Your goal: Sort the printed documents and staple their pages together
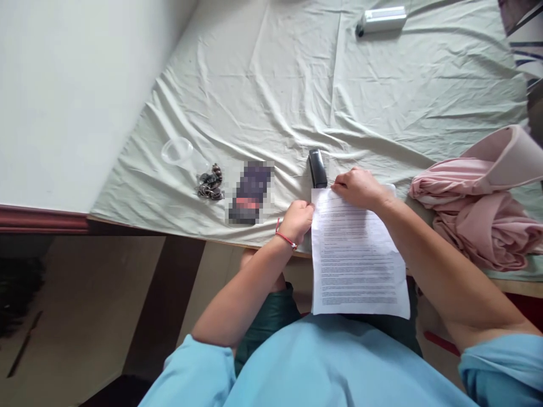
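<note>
A printed sheet of paper [358, 265], perhaps several stacked, hangs from the table's front edge toward my lap. My left hand [298, 219], with a red string bracelet at the wrist, is closed on the left edge of the paper near its upper corner. At the top edge, my right hand [356, 186] holds the paper with bent fingers; its fingertips are partly hidden. Just beyond the paper's upper left corner lies a black stapler [317, 168], its near end meeting the paper's top edge. Whether the paper sits in the stapler's jaws cannot be made out.
A blurred-out phone [251, 192] lies left of my hands, beside a bunch of keys [211, 183] and a clear plastic container [177, 151]. Pink cloth [487, 209] is heaped at right. A silvery box-shaped object [384, 20] lies far back on the pale green tablecloth [292, 73].
</note>
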